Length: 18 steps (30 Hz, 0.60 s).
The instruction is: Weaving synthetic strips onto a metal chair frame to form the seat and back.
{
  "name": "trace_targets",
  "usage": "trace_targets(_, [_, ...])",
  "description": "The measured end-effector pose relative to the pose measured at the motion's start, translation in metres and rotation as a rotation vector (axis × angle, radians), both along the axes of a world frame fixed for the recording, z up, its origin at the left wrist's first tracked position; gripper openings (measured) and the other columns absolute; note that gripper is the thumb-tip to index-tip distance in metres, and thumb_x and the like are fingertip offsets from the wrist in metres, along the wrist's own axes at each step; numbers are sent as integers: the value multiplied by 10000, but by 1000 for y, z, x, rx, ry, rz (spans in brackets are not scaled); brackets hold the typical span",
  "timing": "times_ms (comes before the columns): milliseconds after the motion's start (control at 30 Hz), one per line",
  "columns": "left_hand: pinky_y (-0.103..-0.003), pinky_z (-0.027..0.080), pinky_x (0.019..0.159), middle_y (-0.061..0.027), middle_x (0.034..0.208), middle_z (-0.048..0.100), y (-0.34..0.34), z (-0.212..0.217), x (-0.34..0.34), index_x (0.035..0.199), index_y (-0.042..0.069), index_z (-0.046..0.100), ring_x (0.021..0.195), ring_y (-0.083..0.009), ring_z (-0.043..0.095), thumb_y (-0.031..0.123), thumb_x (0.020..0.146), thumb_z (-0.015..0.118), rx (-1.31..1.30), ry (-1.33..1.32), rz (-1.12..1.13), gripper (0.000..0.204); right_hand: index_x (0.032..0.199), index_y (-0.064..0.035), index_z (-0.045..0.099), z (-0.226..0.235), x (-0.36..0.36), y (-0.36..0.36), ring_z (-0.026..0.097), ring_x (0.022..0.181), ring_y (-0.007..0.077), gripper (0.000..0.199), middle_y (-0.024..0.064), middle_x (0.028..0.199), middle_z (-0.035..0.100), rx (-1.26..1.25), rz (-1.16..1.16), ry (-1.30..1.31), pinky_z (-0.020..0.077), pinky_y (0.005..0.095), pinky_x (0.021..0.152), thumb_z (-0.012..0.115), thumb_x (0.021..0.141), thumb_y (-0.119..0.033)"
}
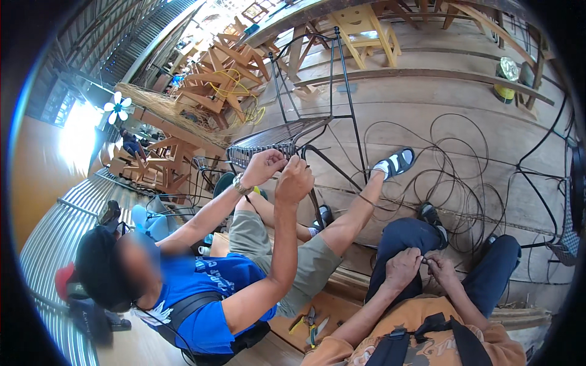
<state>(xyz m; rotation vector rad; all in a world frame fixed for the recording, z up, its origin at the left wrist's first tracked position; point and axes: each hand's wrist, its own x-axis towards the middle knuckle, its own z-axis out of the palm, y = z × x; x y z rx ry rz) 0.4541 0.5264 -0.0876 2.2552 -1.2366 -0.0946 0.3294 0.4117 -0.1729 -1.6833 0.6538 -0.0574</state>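
Note:
My left hand [403,266] and my right hand [442,268] meet over my lap, on dark blue trousers [488,268]. Their fingertips pinch a thin black strand [425,258] between them; it is too fine to follow far. To my left sits a co-worker in a blue shirt [213,293]. Both of that person's hands [278,171] are raised to the woven edge of a black metal chair frame [317,122], partly wrapped in black strands.
Loops of loose black strand [455,161] lie across the wooden floor ahead. Yellow-handled pliers [310,320] rest on the wooden bench between us. Stacked wooden chairs [220,73] and a yellow stool [366,30] stand at the back. A yellow roll [505,73] sits on a beam.

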Motion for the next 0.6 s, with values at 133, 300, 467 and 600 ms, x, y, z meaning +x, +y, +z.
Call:
trace_targets(133, [-330,477,557,-59,712,553,2,-4,4,799,105,498,659,-225,595,168,800,609,-33,-5,-1,128,942,-30,604,29,6,-3,553,543,154,189,77,645,599,8,14,83,431,302,502,518,909,-195])
trace_targets(300, [-316,480,562,-55,713,559,-1,-2,3,793,105,496,662,-214,599,170,796,619,-53,-31,-18,139,921,-20,603,28,3,-8,557,552,153,194,76,634,594,-59,36,91,434,306,506,516,909,-194])
trace_targets(467, [-327,489,559,-58,732,577,-4,-3,1,799,103,499,666,-224,608,173,806,607,-2,-5,10,128,936,20,619,50,2,-12,586,577,147,197,94,647,606,-126,17,79,463,288,539,524,887,-145])
trace_targets(600, [-351,485,543,-69,750,587,-8,0,-2,822,94,511,654,-266,598,175,812,599,-118,42,49,120,928,20,611,53,-12,-16,574,579,157,174,90,645,600,-88,-8,67,457,300,550,525,886,-125])
